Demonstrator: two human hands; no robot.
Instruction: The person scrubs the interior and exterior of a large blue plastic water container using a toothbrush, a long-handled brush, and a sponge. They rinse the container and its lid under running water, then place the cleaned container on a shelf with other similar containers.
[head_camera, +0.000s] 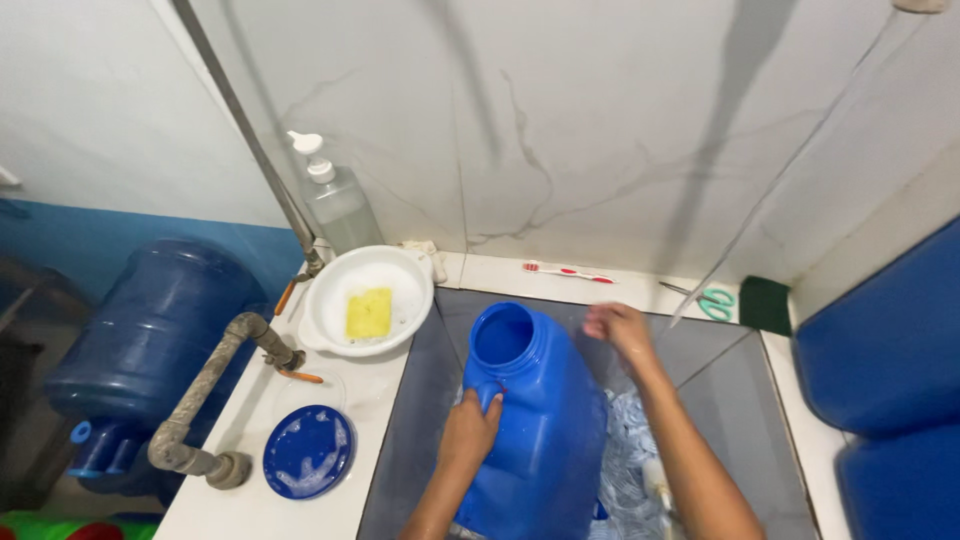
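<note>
A large blue plastic jug (540, 420) with an open round mouth lies tilted in a grey tiled sink (425, 400). My left hand (470, 430) grips its handle just below the mouth. My right hand (620, 328) hovers beside the jug's upper right shoulder, fingers curled and blurred; whether it touches the jug I cannot tell. A blue-and-white patterned cloth (630, 455) lies wet in the sink under my right forearm.
A white bowl (325, 320) holding a yellow sponge (369, 313) sits left of the sink. A blue lid (307, 451), a pipe (200, 390), a clear pump bottle (335, 205), a toothbrush (565, 270), green scissors (712, 302), a dark scrub pad (765, 303), a big blue water bottle (150, 340).
</note>
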